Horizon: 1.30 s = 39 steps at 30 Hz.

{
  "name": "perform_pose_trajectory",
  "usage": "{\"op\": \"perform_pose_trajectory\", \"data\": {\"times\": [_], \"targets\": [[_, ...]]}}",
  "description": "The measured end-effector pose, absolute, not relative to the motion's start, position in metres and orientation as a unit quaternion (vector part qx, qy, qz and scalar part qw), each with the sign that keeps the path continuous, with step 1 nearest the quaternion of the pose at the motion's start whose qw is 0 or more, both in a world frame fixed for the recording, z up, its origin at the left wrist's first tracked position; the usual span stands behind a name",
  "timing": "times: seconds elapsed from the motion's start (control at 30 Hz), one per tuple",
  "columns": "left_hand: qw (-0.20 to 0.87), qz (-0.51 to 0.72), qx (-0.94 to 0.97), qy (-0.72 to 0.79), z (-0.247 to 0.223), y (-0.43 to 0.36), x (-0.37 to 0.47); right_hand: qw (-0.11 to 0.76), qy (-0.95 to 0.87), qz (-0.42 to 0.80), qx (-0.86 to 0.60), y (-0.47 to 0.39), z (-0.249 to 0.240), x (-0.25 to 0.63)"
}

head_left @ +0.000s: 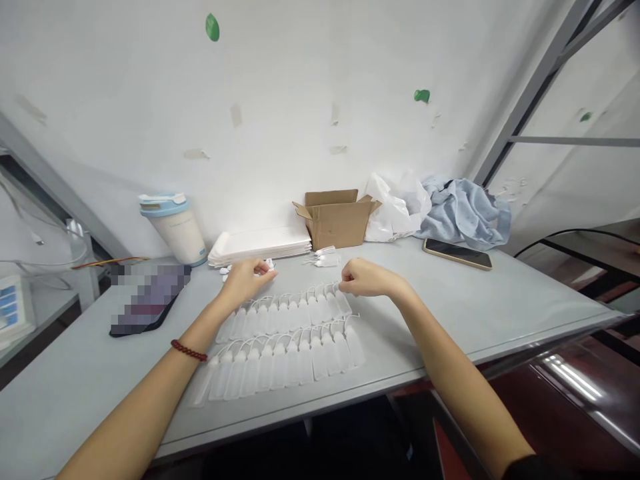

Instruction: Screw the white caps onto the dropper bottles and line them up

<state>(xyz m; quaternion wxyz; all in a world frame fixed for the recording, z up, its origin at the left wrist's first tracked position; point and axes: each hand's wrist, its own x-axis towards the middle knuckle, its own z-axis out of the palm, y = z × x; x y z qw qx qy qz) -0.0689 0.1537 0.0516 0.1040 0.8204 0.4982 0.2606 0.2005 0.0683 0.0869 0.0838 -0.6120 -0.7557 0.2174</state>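
White corded pieces (265,373) are lying in two rows before the cardboard box (339,228). At the row nearer the box, my right hand (366,277) is curling nearly closed; whether it is gripping anything, I cannot tell. Front-left of the box, my left hand (244,279) is bending partly closed by small white parts (270,264), hold unclear.
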Motion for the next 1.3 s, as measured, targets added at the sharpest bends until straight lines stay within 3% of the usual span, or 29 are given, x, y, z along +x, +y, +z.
{"op": "perform_pose_trajectory", "data": {"times": [0.2,0.47,0.7,0.8,0.93,1.0,1.13,1.3], "targets": [[0.18,0.301,0.783,0.514,0.054,0.148,-0.062,-0.038,-0.745,0.25,-0.617,0.067,0.095,0.203],[0.252,0.323,0.781,0.471,0.054,0.145,-0.059,-0.039,-0.736,0.291,-0.609,0.069,0.092,0.197],[0.287,0.322,0.773,0.466,0.057,0.143,-0.06,-0.055,-0.709,0.216,-0.669,0.067,0.091,0.19],[0.365,0.331,0.726,0.48,0.062,0.14,-0.06,0.036,-0.708,0.204,-0.675,0.071,0.087,0.195],[0.46,0.364,0.662,0.467,0.068,0.13,-0.056,0.315,-0.668,0.205,-0.642,0.076,0.082,0.189],[0.497,0.365,0.652,0.441,0.07,0.124,-0.052,0.404,-0.65,0.268,-0.585,0.075,0.08,0.178],[0.563,0.394,0.629,0.364,0.073,0.114,-0.044,0.423,-0.657,0.424,-0.457,0.072,0.075,0.155],[0.576,0.428,0.621,0.315,0.072,0.108,-0.039,0.389,-0.671,0.471,-0.42,0.07,0.069,0.146]]}}
